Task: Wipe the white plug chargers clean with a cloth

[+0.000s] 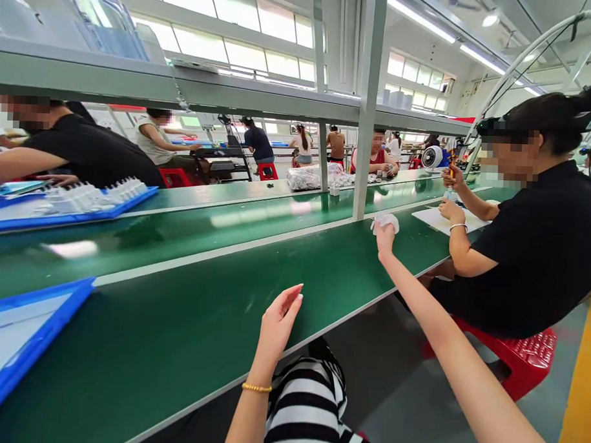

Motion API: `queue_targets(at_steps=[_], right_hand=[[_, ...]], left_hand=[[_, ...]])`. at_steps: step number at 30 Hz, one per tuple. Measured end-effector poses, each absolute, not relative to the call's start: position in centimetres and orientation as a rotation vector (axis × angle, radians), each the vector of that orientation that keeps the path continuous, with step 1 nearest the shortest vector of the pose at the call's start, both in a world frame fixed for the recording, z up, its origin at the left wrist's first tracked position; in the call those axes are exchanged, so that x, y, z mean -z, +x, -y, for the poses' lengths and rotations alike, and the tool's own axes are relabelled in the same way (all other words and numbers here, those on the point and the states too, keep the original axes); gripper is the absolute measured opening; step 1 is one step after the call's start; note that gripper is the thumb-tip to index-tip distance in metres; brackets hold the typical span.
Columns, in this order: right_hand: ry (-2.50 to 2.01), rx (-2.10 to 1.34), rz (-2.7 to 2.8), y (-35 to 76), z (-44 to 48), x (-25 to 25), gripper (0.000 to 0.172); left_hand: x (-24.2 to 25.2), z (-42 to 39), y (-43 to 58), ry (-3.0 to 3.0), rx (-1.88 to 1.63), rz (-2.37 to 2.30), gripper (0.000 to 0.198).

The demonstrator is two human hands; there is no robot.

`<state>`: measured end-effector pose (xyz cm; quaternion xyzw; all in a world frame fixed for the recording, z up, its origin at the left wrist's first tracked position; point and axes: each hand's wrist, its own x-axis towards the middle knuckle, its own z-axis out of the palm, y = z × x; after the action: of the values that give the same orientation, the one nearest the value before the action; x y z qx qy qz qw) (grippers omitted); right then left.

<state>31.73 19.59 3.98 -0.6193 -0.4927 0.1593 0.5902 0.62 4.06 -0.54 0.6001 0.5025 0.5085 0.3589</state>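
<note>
Stretched far out to the right, my right hand (385,239) is closed on a crumpled white cloth (386,221), which bulges out above the fingers. Hand and cloth are at the green tabletop (185,314), close to the foot of a grey upright post. My left hand (280,318) hovers near the front edge of the table, palm turned inward. Its fingers are loosely bent with a gap to the thumb, and nothing is in them.
A blue-rimmed tray (39,335) lies at the left. Beyond a pale strip, another blue tray (126,206) holds white parts. A grey post (370,108) carries a shelf (261,91). Close on the right, a co-worker (547,243) sits on a red stool (523,352), working over a white sheet (429,220).
</note>
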Motion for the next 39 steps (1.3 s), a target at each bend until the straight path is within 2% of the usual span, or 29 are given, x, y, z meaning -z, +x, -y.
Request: queue_targets(at_steps=[6, 12, 18, 29, 39], right_hand=[[-1.892, -0.152, 0.976, 36.3, -24.0, -6.0, 0.042], [-2.033, -0.071, 1.134, 38.8, -27.9, -7.1, 0.054], [-2.076, -0.121, 1.377, 40.8, -32.3, -6.4, 0.057], [-1.92, -0.184, 1.783, 39.6, -33.0, -4.2, 0.053], [-1.444, -0.25, 2.178, 26.4, -27.0, -3.2, 0.046]], left_hand=[[0.5, -3.8, 1.1, 1.587, -1.271, -1.322, 0.034], [0.4, -3.4, 1.5, 1.599, -1.276, -1.366, 0.029], [-0.9, -2.7, 2.2, 1.52, -1.233, -1.438, 0.028], [-1.0, -2.7, 2.2, 1.534, -1.217, -1.445, 0.026], [-0.1, -3.6, 2.6, 1.531, -1.349, -1.421, 0.025]])
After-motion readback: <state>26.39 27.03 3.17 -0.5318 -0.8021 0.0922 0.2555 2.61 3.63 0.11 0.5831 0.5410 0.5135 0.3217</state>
